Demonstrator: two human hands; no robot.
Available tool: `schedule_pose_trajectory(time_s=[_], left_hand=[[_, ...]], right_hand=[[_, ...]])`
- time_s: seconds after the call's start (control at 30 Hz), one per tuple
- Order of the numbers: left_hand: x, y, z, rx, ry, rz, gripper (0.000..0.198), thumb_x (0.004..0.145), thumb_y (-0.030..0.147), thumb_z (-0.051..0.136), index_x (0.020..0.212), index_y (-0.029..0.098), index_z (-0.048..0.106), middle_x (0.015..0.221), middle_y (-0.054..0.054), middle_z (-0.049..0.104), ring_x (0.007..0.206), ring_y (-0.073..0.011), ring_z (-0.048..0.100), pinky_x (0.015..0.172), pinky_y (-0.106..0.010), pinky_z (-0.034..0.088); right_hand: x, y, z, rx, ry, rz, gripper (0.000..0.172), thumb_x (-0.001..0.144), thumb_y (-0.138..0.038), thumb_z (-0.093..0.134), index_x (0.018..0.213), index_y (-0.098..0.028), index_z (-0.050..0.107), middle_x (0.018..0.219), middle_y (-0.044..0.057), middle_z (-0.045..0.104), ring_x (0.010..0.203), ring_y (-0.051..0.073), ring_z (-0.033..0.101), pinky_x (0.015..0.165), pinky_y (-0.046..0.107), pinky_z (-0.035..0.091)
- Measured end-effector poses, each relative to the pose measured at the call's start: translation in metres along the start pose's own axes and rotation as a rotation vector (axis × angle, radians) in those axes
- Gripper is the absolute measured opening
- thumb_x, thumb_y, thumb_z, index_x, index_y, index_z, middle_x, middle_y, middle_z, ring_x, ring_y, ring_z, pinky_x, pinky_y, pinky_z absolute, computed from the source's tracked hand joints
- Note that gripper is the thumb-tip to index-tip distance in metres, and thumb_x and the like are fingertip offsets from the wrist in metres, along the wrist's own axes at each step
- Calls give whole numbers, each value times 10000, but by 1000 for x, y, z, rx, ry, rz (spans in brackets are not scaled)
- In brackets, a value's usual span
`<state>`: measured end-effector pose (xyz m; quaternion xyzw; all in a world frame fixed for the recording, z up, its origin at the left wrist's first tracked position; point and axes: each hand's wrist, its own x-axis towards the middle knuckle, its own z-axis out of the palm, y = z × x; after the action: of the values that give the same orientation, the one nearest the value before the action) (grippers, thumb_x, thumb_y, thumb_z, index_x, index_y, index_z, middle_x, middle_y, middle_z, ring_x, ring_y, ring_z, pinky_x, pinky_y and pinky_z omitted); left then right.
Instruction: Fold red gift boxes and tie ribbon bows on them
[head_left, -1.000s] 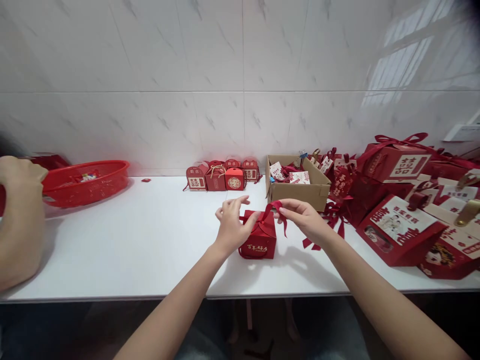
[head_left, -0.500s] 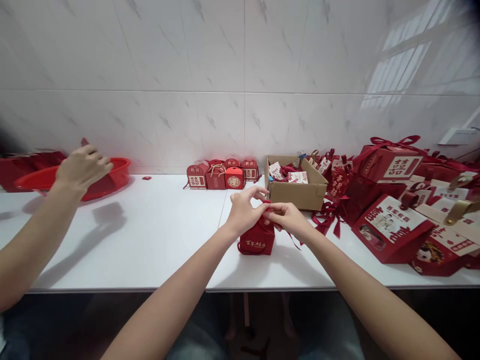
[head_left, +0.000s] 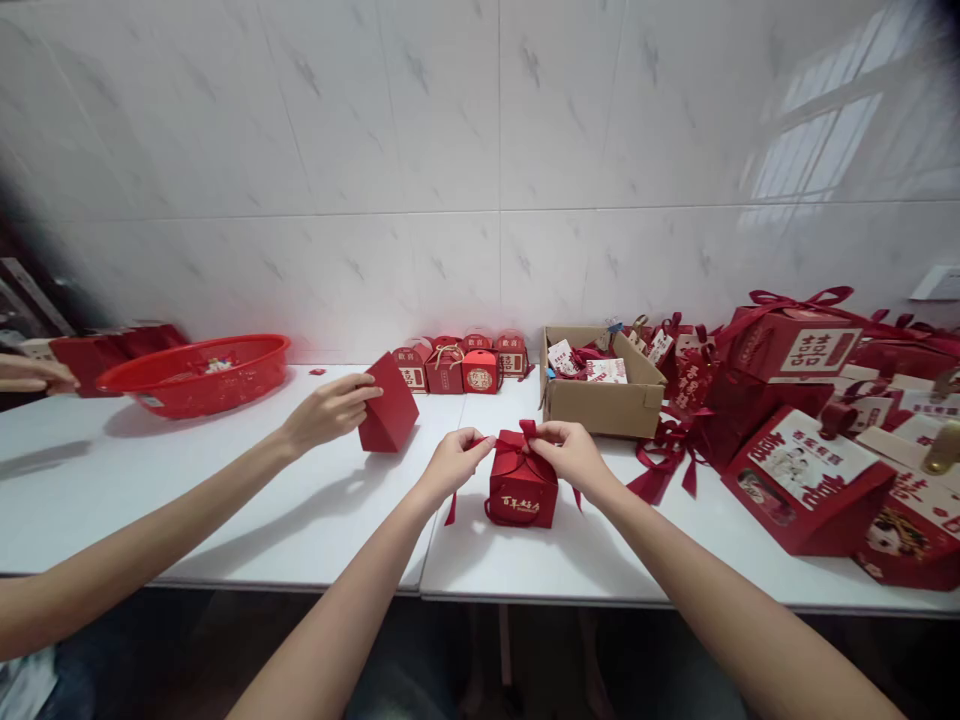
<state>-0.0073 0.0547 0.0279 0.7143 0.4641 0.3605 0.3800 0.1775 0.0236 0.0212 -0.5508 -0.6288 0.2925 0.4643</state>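
Observation:
A small red gift box [head_left: 523, 500] with gold lettering stands upright on the white table before me, a thin cord hanging across its front. On its top is a dark red ribbon [head_left: 528, 430] tied into a bow, one tail dangling at each side. My left hand [head_left: 459, 465] pinches the ribbon at the left of the box. From the right, my right hand [head_left: 576, 455] pinches the ribbon close to the knot, its far fingers partly hidden. Both hands are closed, level with the box's top.
At left a co-worker's hand [head_left: 330, 412] holds a plain red box [head_left: 390, 405]; another hand [head_left: 37, 372] shows at the edge. A red plastic basin [head_left: 202, 385] sits behind. Small red boxes [head_left: 446, 368] line the wall. A cardboard box [head_left: 600, 405] and piled gift boxes [head_left: 810, 480] stand right.
My hands have moved apart from above the box, and a bow now shows between them. The co-worker's hand has left the basin, and a red box is now held nearer to me.

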Motion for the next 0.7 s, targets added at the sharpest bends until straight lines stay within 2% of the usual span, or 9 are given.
schedule_pose_trajectory(time_s=[0.07, 0.17, 0.23, 0.33, 0.43, 0.5, 0.53, 0.6, 0.7], left_hand=[[-2, 19, -10, 14, -94, -3, 401, 733, 513, 569, 555, 166, 473, 470, 59, 411, 448, -83, 372, 472, -217, 299], [-2, 48, -17, 38, -241, -10, 458, 788, 521, 498, 519, 152, 526, 440, 30, 456, 430, -84, 385, 469, -222, 306], [2, 63, -13, 44, -298, 7, 473, 809, 509, 479, 519, 145, 569, 446, 9, 500, 426, -86, 403, 472, -227, 316], [13, 75, 1, 21, -279, 107, 441, 818, 483, 493, 581, 137, 629, 523, -17, 571, 490, -103, 476, 509, -230, 364], [26, 74, 11, -65, -178, 289, 326, 831, 432, 514, 915, 173, 692, 863, -55, 685, 715, -139, 584, 654, -243, 444], [31, 67, 13, -129, -87, 339, 355, 847, 404, 505, 1124, 217, 627, 1114, -65, 649, 909, -163, 595, 792, -266, 455], [33, 61, 12, -144, -40, 331, 368, 856, 400, 494, 1155, 215, 607, 1171, -71, 626, 980, -174, 584, 845, -279, 446], [32, 48, 9, -137, 1, 277, 365, 864, 410, 477, 1106, 179, 620, 1145, -91, 636, 1021, -193, 579, 869, -296, 446], [26, 29, 8, -48, -90, 215, 320, 826, 415, 534, 967, 154, 655, 981, -86, 682, 907, -201, 616, 792, -300, 475]], right_hand=[[0, -3, 4, -67, 48, -14, 219, 717, -195, 520, 813, -151, 712, 796, 75, 726, 736, 202, 645, 643, 273, 448], [-3, -8, 8, -172, 84, -62, 174, 696, -192, 547, 759, -183, 708, 785, 66, 718, 732, 209, 622, 660, 284, 408], [-6, -10, 9, -253, 58, -141, 156, 710, -186, 538, 731, -200, 692, 760, 50, 707, 701, 190, 602, 642, 270, 381], [-9, -10, 9, -335, 15, -265, 124, 750, -226, 541, 755, -206, 663, 747, 39, 685, 664, 168, 579, 603, 246, 352], [-8, -5, 11, -296, 55, -267, 214, 807, -327, 526, 667, -191, 613, 679, 45, 652, 600, 158, 543, 565, 246, 324], [-5, 0, 14, -252, 85, -239, 314, 839, -359, 490, 586, -188, 563, 624, 43, 631, 561, 151, 514, 544, 250, 306], [-3, 2, 14, -229, 89, -226, 337, 846, -364, 480, 568, -187, 549, 605, 39, 625, 548, 147, 504, 535, 251, 302], [0, 6, 14, -185, 73, -211, 353, 842, -376, 484, 552, -184, 545, 567, 25, 613, 524, 139, 491, 519, 248, 302], [3, 9, 12, -114, 39, -196, 342, 820, -378, 510, 551, -175, 566, 533, 10, 599, 511, 133, 497, 505, 241, 319]])
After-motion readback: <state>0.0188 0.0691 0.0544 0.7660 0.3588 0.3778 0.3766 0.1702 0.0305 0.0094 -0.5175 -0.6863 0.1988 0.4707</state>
